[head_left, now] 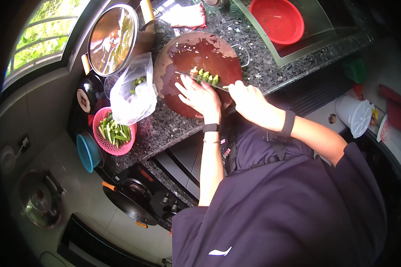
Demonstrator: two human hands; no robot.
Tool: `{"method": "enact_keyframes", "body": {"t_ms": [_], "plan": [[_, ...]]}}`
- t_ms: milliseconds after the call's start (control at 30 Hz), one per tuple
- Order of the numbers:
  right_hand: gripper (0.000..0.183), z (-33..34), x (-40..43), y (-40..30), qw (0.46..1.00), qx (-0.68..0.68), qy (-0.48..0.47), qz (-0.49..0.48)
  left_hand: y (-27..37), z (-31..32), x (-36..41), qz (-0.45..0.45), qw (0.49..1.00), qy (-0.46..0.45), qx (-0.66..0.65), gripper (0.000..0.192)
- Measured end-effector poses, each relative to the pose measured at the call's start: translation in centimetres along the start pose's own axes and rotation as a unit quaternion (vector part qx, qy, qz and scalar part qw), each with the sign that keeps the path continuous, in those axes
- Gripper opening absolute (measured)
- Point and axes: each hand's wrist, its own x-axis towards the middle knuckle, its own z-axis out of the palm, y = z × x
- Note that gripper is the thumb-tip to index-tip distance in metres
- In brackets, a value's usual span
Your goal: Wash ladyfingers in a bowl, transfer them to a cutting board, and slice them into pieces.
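Observation:
My right hand [249, 101] grips the handle of a kitchen knife [202, 80], its blade slanting across the round wooden chopping board [177, 60]. Several okra pods [205, 76] lie side by side at the blade, stem ends showing on its far side; the rest of them is hidden. My left hand [202, 98] lies palm down on the near side of the blade, fingers spread, with fingertips close to the knife. Whether the palm presses on the blade or on the pods cannot be seen. Wet patches and small scraps mark the board.
Left of the board are a clear plastic bag [133, 96] with green pods, a pink basket [115, 131] of cut okra, a blue basket [88, 152] and a glass-lidded pot [113, 40]. A red basin [277, 20] sits in the sink; a wok [130, 203] stands by the stove.

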Motion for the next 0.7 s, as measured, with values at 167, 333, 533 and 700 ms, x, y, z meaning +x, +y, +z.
{"method": "enact_keyframes", "body": {"t_ms": [167,333,533,700], "plan": [[0.023,2.1,3.5,-0.5,0.995,0.043,0.065,-0.056,-0.3,0.9,0.0,-0.002,1.0,0.011,-0.001,0.052],[0.015,2.3,3.7,0.7,0.981,-0.038,0.159,-0.103,0.2,0.4,0.1,-0.004,0.999,0.026,-0.031,0.05],[0.023,1.5,1.2,0.7,0.996,-0.033,0.067,-0.048,0.2,0.2,0.0,-0.011,0.999,0.039,-0.029,0.048],[0.018,1.7,6.4,-0.3,0.991,0.032,0.095,-0.087,0.0,0.4,0.0,-0.014,0.998,0.038,-0.041,0.051]]}}
